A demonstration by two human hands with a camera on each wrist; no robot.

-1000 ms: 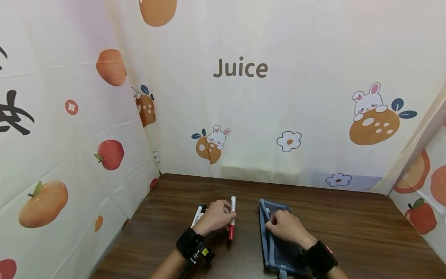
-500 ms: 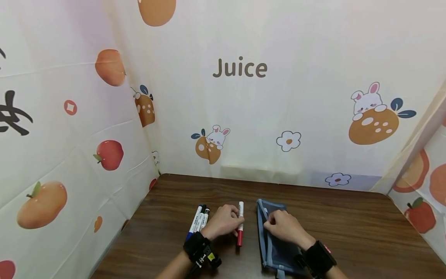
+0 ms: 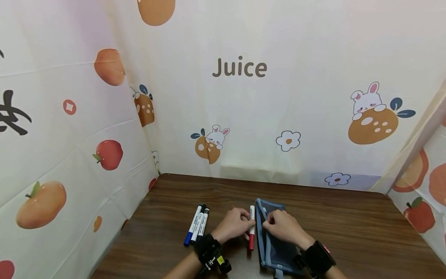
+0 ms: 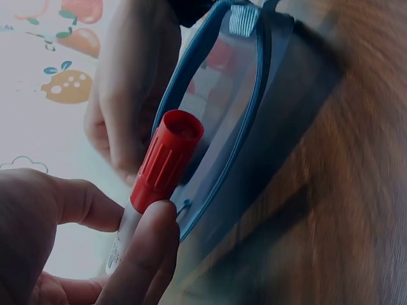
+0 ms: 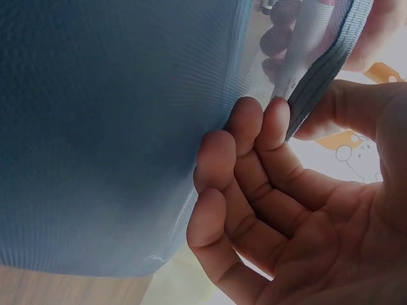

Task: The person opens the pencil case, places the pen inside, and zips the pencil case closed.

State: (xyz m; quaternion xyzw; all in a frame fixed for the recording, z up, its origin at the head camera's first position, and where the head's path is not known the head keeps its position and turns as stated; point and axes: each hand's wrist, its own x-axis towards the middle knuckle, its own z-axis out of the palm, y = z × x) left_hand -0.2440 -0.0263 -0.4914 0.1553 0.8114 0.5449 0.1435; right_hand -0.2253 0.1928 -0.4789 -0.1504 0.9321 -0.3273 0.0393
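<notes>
Pale fruit-printed cloth [image 3: 244,104] hangs behind and beside a brown wood-grain table [image 3: 341,221].

The pouch [image 5: 114,140] looks like fine, see-through mesh; its zip edging [image 5: 329,68] is ribbed, woven cloth; the red cap [image 4: 166,155] is ridged plastic; the table [image 3: 331,224] shows smooth wood grain, faintly glossy; the backdrop [image 3: 313,85] is creased, matt cloth.

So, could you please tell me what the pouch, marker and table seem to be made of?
The pouch looks like matte synthetic mesh, finely woven and partly see-through. The marker is probably hard, smooth plastic; its red cap has moulded ribs. The table could be wood or printed laminate: streaked brown grain, slight sheen.
</notes>
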